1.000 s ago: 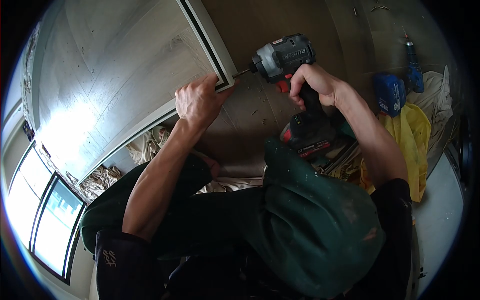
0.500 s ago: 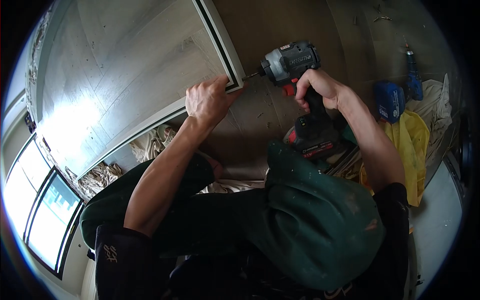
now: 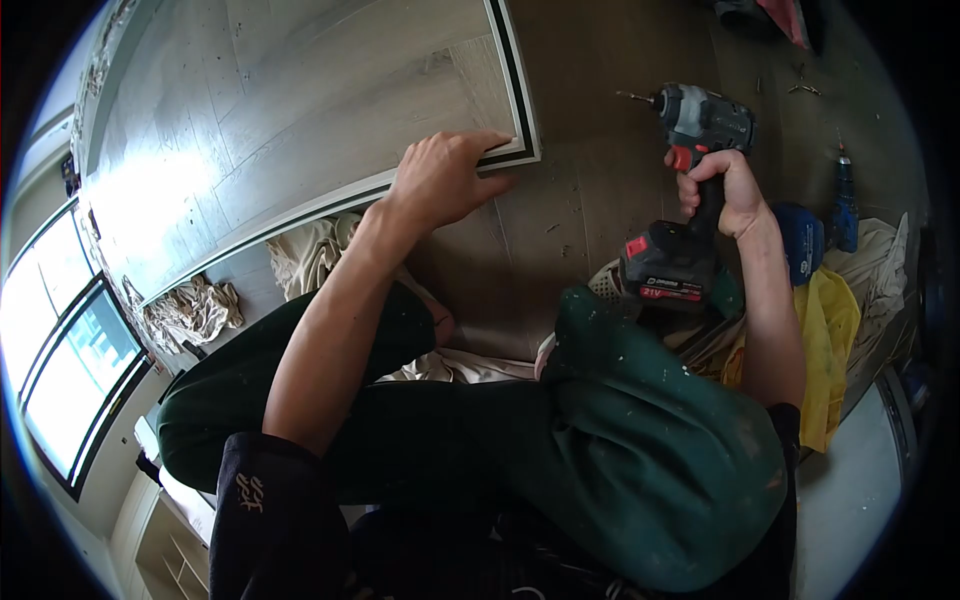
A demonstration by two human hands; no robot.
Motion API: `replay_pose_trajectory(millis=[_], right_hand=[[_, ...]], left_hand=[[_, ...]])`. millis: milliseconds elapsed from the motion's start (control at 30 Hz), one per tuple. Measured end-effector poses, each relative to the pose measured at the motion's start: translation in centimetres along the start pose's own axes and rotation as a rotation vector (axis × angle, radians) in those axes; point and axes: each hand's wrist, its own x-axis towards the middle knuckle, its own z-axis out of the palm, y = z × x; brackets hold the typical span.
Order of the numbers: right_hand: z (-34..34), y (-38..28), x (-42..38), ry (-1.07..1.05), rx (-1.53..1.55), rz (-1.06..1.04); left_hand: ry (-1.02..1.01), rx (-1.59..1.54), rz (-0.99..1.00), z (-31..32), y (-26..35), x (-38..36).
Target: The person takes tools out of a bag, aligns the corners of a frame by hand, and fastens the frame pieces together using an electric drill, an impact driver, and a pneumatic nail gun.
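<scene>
A light metal frame (image 3: pixel 527 100) with a dark inner strip lies over the wooden floor, its near right corner in front of me. My left hand (image 3: pixel 440 178) is at this corner, fingers apart, thumb just below the edge and fingertips on or over the rail. To the right, my right hand (image 3: pixel 728 185) is wrapped round the handle of a black and grey cordless drill (image 3: pixel 705 118). The drill's bit points left, apart from the frame. Its battery hangs above my right knee.
A blue drill (image 3: pixel 845 205) and a blue tool or battery (image 3: pixel 800 243) lie at the right, beside a yellow cloth (image 3: pixel 828 350) and pale cloth. Several screws (image 3: pixel 803 85) lie at the upper right. Crumpled cloth (image 3: pixel 190 312) lies at the left by the frame.
The drill in my right hand has moved right, its bit off the frame's corner. My left hand has loosened from its grip there, fingers now spread. The view has shifted.
</scene>
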Motion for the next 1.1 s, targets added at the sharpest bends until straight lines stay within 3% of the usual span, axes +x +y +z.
replay_pose_trajectory(millis=[67,167,333,433,567,1000,1100], right_hand=[[-0.5,-0.1,-0.2,0.026,0.048,-0.046],[-1.0,-0.1,1.0,0.07,0.153,-0.08],[-1.0,0.9,2.8,0.118,0.186,-0.111],[-1.2,1.2,3.1,0.146,0.177,-0.15],[-1.4,1.4,3.1,0.125,0.192,-0.149],[-2.3,2.1,3.4,0.15,0.225,-0.178],[-2.4,2.2,3.7,0.153,0.25,-0.148]], left_hand=[[-0.019,-0.03,0.032,-1.1,-1.1,-0.9],[-0.282,0.033,-0.199,-4.0,-1.6,-1.6],[-0.309,0.048,-0.22,-4.5,-0.9,-1.9],[-0.119,-0.017,-0.065,-3.1,1.1,-1.7],[0.003,-0.013,-0.032,-2.3,3.5,-1.4],[0.112,0.086,0.048,-2.3,4.8,-0.9],[0.091,0.17,-0.041,-2.1,5.7,-0.6]])
